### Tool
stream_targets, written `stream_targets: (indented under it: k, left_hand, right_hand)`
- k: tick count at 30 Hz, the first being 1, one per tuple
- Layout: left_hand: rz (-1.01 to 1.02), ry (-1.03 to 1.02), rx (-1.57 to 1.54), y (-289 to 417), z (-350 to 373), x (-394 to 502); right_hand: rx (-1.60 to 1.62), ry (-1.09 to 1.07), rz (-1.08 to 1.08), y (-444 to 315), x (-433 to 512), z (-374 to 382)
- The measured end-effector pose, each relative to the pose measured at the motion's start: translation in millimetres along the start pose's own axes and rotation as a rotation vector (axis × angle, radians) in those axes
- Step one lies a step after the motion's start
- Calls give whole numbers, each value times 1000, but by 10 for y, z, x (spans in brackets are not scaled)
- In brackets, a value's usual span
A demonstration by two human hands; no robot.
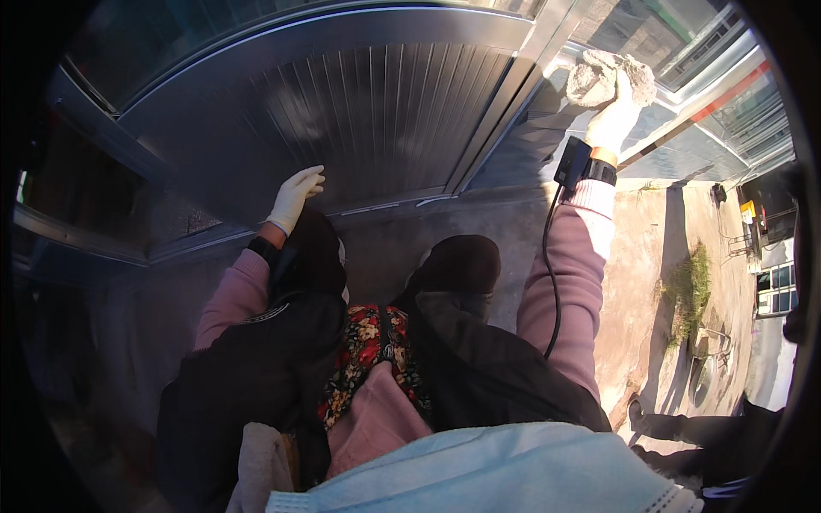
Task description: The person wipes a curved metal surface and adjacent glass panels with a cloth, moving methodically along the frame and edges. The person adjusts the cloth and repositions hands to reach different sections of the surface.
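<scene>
My right hand (612,118), in a white glove, is raised at the upper right and grips a crumpled beige cloth (600,80) against or close in front of a metal window frame (673,106); contact cannot be told. A small black device (573,162) with a cable sits at that wrist. My left hand (295,197), also in a white glove, hovers above my knee with its fingers together and nothing in it. Before me stands a metal door with a ribbed lower panel (397,109). Part of my face mask covers the bottom of the view.
Concrete ground (628,256) runs along the door's foot and out to the right, where a patch of grass (689,295) grows. The dark-clothed legs of another person (705,429) are at the lower right. A grey cloth (260,458) hangs at my side.
</scene>
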State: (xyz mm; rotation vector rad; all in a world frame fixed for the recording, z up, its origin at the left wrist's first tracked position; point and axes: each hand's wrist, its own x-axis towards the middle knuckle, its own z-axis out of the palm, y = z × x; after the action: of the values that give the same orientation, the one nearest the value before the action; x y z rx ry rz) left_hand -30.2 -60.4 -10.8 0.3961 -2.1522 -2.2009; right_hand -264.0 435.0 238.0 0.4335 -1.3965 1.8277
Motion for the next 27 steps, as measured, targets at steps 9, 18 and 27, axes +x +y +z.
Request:
stream_targets:
  k: [9,18,27]
  left_hand:
    - [3,23,21,-123,-20,-103]
    - [-16,112,18,-153,-27,-48]
    - [13,48,33,-170,16,43]
  right_hand:
    - [-240,-167,-269,424,-243,251]
    - [-1059,-110,88,678,1277,-802]
    - [-1226,-508,-158,427,902,-441]
